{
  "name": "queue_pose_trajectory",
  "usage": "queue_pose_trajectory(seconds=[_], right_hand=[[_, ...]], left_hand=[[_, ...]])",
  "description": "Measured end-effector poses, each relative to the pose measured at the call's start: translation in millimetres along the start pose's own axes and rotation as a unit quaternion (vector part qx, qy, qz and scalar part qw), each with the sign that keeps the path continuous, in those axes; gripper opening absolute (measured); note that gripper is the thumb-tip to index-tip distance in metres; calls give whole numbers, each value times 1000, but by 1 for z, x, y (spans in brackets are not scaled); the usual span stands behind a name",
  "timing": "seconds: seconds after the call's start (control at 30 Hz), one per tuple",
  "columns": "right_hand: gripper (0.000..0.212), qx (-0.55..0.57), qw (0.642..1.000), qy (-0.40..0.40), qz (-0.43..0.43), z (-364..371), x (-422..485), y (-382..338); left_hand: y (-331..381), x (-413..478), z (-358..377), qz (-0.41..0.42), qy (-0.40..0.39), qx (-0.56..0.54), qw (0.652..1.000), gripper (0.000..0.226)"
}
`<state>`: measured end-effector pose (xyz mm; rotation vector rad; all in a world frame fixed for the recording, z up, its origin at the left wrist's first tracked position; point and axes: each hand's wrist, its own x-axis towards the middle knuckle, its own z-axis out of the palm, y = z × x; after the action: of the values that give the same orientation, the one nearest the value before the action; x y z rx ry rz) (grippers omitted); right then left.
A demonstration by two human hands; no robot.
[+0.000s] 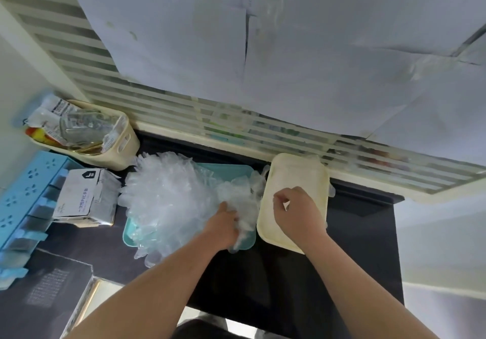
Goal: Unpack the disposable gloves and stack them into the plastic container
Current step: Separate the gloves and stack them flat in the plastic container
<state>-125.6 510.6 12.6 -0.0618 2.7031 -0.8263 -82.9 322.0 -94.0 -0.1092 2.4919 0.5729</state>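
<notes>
Left hand (225, 223) grips gloves (168, 196); right hand (295, 207) over container (297, 169).

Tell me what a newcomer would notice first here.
A big fluffy pile of clear gloves heaped on a teal tray at the centre draws the eye first. The left hand grips its right edge, while the right hand hovers, fingers curled, over the cream container just to the right.
</notes>
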Motion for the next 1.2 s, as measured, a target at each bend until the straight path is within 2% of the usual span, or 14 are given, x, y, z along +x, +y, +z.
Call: queue_pose_trajectory(seconds=[0.07, 0.17, 0.33, 0.37, 0.47, 0.57, 0.63, 0.73, 0.83, 0.9, 1.0, 1.07, 1.13, 1.2], right_hand=[[11, 38, 999, -3, 8, 2, -9, -5], [15, 64, 998, -15, 23, 4, -19, -9], [13, 122, 992, 0, 26, 5, -20, -27], [16, 140, 990, 12, 23, 5, -19, -32], [47, 233, 971, 37, 36, 4, -13, -54], [73, 338, 937, -43, 79, -2, -2, -77], [56, 349, 929, -86, 86, -1, 5, -86], [11, 397, 908, -56, 119, 3, 11, -92], [8, 421, 900, -36, 108, 0, 11, -91], [7, 418, 902, -31, 106, -4, 10, -88], [13, 420, 903, -51, 80, -12, 7, -83], [18, 433, 896, -81, 53, -16, 6, -79], [19, 452, 885, -108, 29, -18, 3, -77], [15, 466, 876, -125, 20, -19, 0, -75]], left_hand=[[-3, 5, -2, -9, 19, -19, 1000, 43], [-7, 9, -9, -2, 117, -41, 992, 38], [-8, -6, -56, -1, 213, -191, 958, 14], [-9, -12, -65, 2, 233, -218, 948, 6], [-15, -34, -89, 14, 276, -299, 913, 14], [-19, -55, -105, 30, 269, -363, 892, 18], [-21, -63, -111, 59, 258, -390, 882, 24], [-25, -68, -115, 76, 246, -413, 874, 36], [-40, -66, -117, -23, 183, -391, 902, 44], [-49, -66, -119, -69, 182, -362, 912, 45], [-41, -68, -131, -13, 211, -466, 859, 44], [-33, -64, -140, 17, 100, -572, 814, 66], [-30, -57, -143, 22, -50, -682, 729, 88], [-25, -55, -143, 10, -151, -744, 651, 90]])
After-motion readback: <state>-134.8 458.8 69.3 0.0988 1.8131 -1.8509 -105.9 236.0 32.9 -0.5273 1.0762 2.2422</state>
